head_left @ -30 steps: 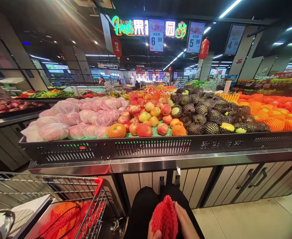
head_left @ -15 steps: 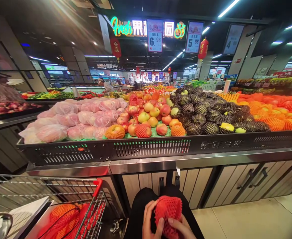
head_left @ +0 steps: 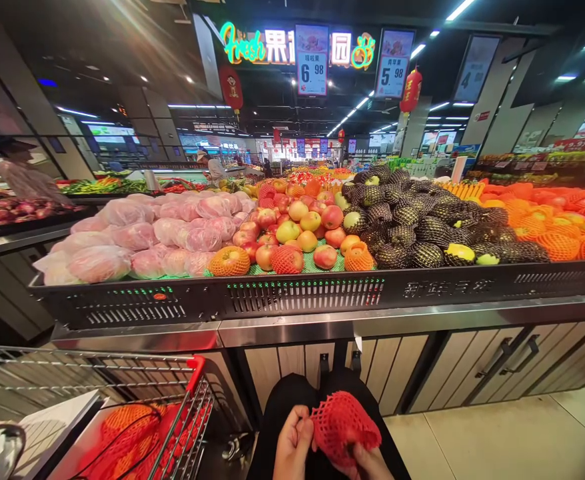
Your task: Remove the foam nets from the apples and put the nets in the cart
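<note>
Low at the bottom of the view, both my hands hold a red foam net sleeve (head_left: 343, 427) in front of my dark trousers. My left hand (head_left: 292, 443) pinches its left edge with curled fingers. My right hand (head_left: 370, 463) grips it from below, mostly cut off by the frame's edge. I cannot tell whether a fruit is inside the sleeve. Ahead, the display counter (head_left: 302, 297) carries bare apples (head_left: 300, 230), some in red and orange nets.
A shopping cart (head_left: 172, 413) with a red corner stands at my left, holding orange and red nets. Bagged pink fruit (head_left: 137, 237) lies left on the display, black-netted fruit (head_left: 412, 223) in the middle, orange-netted fruit (head_left: 557, 230) right. A person (head_left: 20, 173) stands far left.
The red net sleeve has been turned and stretched between my hands; my left hand has shifted to its left edge, my right hand dropped beneath it. The camera tilted slightly.
</note>
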`<state>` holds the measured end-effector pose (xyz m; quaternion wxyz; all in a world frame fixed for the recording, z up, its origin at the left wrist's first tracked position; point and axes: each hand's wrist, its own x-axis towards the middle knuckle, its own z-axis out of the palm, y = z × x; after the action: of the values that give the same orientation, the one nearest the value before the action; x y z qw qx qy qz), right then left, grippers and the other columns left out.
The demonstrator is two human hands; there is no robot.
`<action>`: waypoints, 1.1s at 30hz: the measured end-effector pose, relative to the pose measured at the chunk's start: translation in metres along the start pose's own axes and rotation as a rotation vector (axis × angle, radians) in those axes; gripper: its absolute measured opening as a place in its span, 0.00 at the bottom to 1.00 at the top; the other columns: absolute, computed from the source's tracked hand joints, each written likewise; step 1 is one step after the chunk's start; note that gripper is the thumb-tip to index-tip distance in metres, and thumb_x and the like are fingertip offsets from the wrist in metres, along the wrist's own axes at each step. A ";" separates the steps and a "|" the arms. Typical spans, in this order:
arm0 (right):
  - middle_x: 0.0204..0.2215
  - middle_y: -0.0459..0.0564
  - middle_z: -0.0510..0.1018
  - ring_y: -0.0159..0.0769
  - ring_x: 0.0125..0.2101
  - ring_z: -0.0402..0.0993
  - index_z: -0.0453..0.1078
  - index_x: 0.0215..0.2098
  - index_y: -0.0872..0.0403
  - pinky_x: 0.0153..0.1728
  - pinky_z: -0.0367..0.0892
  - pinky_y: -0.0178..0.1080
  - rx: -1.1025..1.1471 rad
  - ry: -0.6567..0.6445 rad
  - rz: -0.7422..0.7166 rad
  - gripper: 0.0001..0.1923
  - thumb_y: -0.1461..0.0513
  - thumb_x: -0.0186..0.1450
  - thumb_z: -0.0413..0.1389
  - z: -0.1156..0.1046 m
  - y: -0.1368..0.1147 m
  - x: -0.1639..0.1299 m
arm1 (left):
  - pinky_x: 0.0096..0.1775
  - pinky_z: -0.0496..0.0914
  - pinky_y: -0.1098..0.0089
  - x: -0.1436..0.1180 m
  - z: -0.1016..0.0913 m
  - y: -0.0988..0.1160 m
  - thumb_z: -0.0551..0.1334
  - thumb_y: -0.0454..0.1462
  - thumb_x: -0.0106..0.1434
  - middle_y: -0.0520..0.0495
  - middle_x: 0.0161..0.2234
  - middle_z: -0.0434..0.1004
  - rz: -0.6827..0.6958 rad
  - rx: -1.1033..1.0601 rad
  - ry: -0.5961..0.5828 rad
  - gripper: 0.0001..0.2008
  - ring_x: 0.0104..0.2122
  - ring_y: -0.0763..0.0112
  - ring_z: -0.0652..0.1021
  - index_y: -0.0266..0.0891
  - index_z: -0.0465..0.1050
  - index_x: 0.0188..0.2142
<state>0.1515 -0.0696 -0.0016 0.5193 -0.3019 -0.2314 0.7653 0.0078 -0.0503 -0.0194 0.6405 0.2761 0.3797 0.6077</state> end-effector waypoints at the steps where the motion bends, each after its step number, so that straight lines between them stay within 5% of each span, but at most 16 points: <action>1: 0.40 0.57 0.85 0.53 0.45 0.81 0.74 0.51 0.53 0.51 0.71 0.54 -0.003 0.020 0.023 0.37 0.50 0.46 0.73 0.001 0.000 0.000 | 0.27 0.56 0.76 0.002 -0.003 0.000 0.68 0.55 0.56 0.60 0.18 0.63 -0.024 -0.015 -0.012 0.23 0.20 0.80 0.61 0.41 0.62 0.34; 8: 0.45 0.58 0.84 0.55 0.45 0.80 0.74 0.50 0.54 0.49 0.72 0.55 0.054 0.162 -0.002 0.36 0.59 0.43 0.75 0.007 0.006 0.002 | 0.28 0.60 0.77 0.005 -0.008 -0.002 0.72 0.49 0.54 0.57 0.22 0.68 -0.039 -0.065 -0.057 0.22 0.22 0.80 0.66 0.40 0.62 0.30; 13: 0.38 0.56 0.84 0.55 0.46 0.79 0.77 0.41 0.54 0.49 0.71 0.54 0.067 0.131 -0.050 0.26 0.52 0.48 0.71 0.001 0.009 0.003 | 0.33 0.66 0.74 -0.002 -0.006 -0.009 0.79 0.49 0.39 0.51 0.29 0.76 -0.105 -0.069 -0.367 0.27 0.27 0.75 0.73 0.39 0.71 0.33; 16: 0.36 0.56 0.84 0.54 0.45 0.79 0.77 0.40 0.53 0.50 0.70 0.55 0.067 0.101 -0.063 0.23 0.50 0.50 0.69 0.000 0.009 0.003 | 0.35 0.67 0.72 -0.002 -0.008 -0.009 0.78 0.48 0.41 0.48 0.28 0.75 -0.177 0.126 -0.513 0.23 0.29 0.72 0.73 0.35 0.78 0.29; 26: 0.42 0.56 0.84 0.53 0.48 0.77 0.77 0.46 0.52 0.56 0.66 0.56 0.043 0.007 -0.070 0.29 0.50 0.48 0.71 -0.003 0.007 0.005 | 0.32 0.63 0.74 0.018 -0.031 0.024 0.65 0.49 0.61 0.43 0.36 0.72 0.201 0.596 -0.223 0.17 0.35 0.68 0.71 0.36 0.77 0.29; 33: 0.47 0.58 0.81 0.53 0.52 0.74 0.69 0.55 0.53 0.55 0.66 0.53 -0.108 0.067 -0.115 0.40 0.53 0.46 0.72 0.009 -0.007 0.014 | 0.31 0.64 0.74 0.012 -0.032 0.029 0.64 0.49 0.62 0.47 0.34 0.72 0.151 0.683 -0.204 0.16 0.33 0.69 0.72 0.38 0.77 0.35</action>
<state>0.1459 -0.0547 0.0062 0.5527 -0.3409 -0.2718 0.7102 -0.0358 -0.0383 -0.0154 0.4992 0.5608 0.4734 0.4607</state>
